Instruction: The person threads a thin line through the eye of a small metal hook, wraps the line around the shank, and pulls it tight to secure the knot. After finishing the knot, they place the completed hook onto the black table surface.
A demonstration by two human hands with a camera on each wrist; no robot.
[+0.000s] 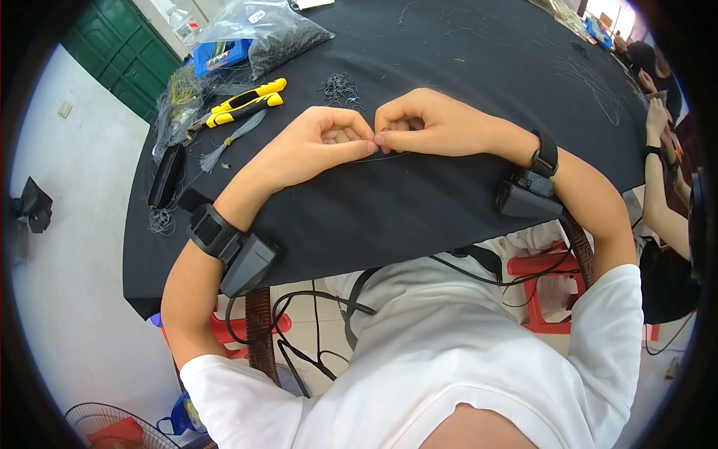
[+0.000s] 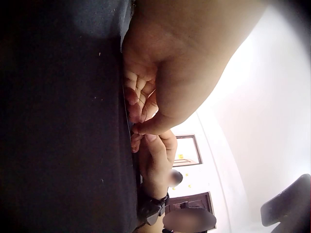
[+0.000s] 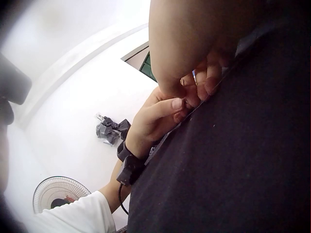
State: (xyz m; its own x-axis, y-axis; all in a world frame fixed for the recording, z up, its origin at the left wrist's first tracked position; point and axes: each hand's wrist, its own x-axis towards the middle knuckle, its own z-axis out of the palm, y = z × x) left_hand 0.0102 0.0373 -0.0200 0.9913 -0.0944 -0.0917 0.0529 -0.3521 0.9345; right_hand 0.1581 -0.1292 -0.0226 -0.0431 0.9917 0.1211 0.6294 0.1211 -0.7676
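Observation:
My left hand (image 1: pixel 318 144) and right hand (image 1: pixel 437 123) meet fingertip to fingertip just over the black cloth on the table (image 1: pixel 359 217). Each pinches between thumb and forefinger, the other fingers curled in. A thin grey line (image 1: pixel 390 157) runs out from the pinched tips along the cloth. Whatever else sits between the fingertips is too small to make out and mostly covered by them. Beyond the left hand lies a small heap of dark, tangled bits (image 1: pixel 340 88). Yellow-and-black pliers (image 1: pixel 243 105) rest to the left of that heap.
At the far left, a clear bag of dark small pieces (image 1: pixel 288 37) stands by a blue box (image 1: pixel 221 56). Tangled grey line (image 1: pixel 176 105) and a black case (image 1: pixel 166 176) lie along the left edge. Loose line (image 1: pixel 598 86) spreads at right, near another person's arm (image 1: pixel 658 179).

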